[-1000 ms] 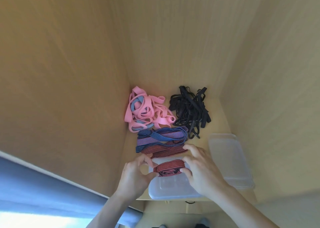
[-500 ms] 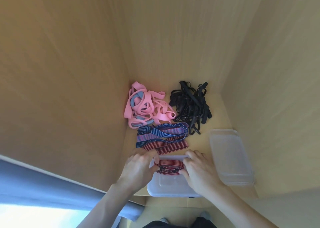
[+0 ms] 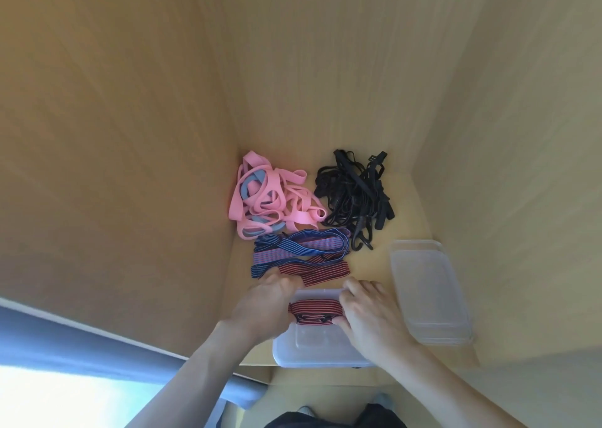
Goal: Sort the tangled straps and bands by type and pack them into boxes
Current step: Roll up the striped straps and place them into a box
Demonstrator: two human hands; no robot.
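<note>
A folded red-and-black striped band (image 3: pixel 314 311) lies in the far end of a clear plastic box (image 3: pixel 317 351) at the shelf's front edge. My left hand (image 3: pixel 260 307) grips the band's left end and my right hand (image 3: pixel 368 313) grips its right end, pressing it down into the box. Behind the box lie more striped bands (image 3: pixel 299 255), blue-and-red and red-and-black. Further back sit a heap of pink and grey-blue bands (image 3: pixel 270 196) on the left and a tangle of black straps (image 3: pixel 355 193) on the right.
A second clear plastic box or lid (image 3: pixel 426 294) lies to the right of the first. Wooden walls (image 3: pixel 130 134) close in the shelf at left, back and right. A blue curtain (image 3: pixel 81 339) hangs at the lower left.
Both hands have pushed the folded red striped band down from the box's rim into its far end, with fingers closing tighter around its ends.
</note>
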